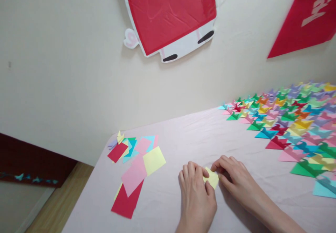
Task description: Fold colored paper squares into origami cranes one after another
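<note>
A small yellow piece of folded paper lies on the pale pink tablecloth between my two hands. My left hand rests on its left side, fingers curled over the edge and thumb pressing the paper. My right hand pinches its upper right corner with bent fingers. Both hands are closed on the paper, which is partly hidden under them.
A loose pile of flat coloured paper squares lies at the left, with a small yellow folded figure at its far end. Several rows of folded paper cranes cover the table's right side. Red posters hang on the wall.
</note>
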Demonstrator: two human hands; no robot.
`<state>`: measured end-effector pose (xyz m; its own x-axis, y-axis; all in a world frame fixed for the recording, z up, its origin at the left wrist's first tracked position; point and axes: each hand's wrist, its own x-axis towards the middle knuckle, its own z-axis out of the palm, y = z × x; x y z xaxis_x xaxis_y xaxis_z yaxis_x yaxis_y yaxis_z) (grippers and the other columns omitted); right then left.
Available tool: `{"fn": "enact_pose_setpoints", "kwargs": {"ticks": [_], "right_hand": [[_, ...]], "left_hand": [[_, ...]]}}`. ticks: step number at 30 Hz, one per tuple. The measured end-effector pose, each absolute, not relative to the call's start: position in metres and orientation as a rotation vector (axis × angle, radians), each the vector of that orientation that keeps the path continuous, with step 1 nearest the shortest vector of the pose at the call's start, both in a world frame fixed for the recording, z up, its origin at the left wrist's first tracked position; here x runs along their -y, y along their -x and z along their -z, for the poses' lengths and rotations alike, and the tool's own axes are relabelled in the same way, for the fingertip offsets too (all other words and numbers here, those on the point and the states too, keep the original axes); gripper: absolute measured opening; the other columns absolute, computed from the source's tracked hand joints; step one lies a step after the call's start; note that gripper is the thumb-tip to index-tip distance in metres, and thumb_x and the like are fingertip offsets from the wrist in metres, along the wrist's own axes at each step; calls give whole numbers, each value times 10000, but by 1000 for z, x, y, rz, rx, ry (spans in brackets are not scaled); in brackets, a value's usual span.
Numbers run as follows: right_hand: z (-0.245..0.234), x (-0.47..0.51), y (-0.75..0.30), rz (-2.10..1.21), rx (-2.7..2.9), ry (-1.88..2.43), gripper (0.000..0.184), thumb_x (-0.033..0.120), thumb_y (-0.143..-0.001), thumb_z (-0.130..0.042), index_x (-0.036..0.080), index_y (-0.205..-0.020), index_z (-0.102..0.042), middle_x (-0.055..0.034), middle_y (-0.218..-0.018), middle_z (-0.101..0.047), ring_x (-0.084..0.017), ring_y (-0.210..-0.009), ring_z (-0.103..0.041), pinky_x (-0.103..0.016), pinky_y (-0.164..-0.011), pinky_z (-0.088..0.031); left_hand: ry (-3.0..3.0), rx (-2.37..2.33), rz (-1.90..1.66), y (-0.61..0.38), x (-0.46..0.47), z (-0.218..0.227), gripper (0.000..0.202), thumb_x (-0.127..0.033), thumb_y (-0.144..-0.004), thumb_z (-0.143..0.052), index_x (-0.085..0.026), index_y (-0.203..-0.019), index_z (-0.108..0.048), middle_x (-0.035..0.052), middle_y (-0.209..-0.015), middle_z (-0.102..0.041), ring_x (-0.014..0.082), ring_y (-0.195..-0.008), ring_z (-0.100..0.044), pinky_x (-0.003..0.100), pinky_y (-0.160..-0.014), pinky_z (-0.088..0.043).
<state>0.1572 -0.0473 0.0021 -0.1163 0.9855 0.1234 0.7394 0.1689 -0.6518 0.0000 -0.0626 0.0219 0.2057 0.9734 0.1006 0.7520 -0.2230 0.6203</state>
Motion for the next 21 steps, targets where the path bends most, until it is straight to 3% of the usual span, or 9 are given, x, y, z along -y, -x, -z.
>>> {"fn": "enact_pose_setpoints", "kwargs": {"ticks": [3,7,17,21], "right_hand": [[-6,48,-157,-647,1906,1623,230,80,-758,-441,234,-808,-604,-21,-781,-631,-217,-778,-554,-347,-723,-375],[-15,52,-147,-603,1896,1720,33,223,-771,-570,235,-791,-593,-21,-796,-629,-234,-795,-551,-361,-735,-355],[-8,50,-146,-532,1879,1706,215,93,-680,-484,227,-822,-574,-20,-793,-623,-222,-791,-538,-335,-720,-339],[-4,50,-157,-628,1829,1611,259,95,-699,-454,239,-880,-572,-30,-870,-642,-230,-847,-564,-360,-774,-400]], "left_hand": [[-2041,-1595,-684,0,63,-21,334,59,-703,-458,-226,-875,-488,29,-972,-521,233,-963,-478,395,-848,-365],[-2019,-1594,-694,-1,64,-22,315,53,-722,-450,-224,-869,-485,33,-971,-520,238,-965,-476,406,-862,-360],[-2071,-1587,-740,1,63,-21,432,43,-709,-450,-242,-1025,-523,52,-1037,-540,251,-999,-478,390,-872,-365],[-2103,-1575,-760,3,64,-22,380,49,-700,-453,-233,-949,-508,40,-1022,-539,232,-977,-495,363,-865,-379]]}}
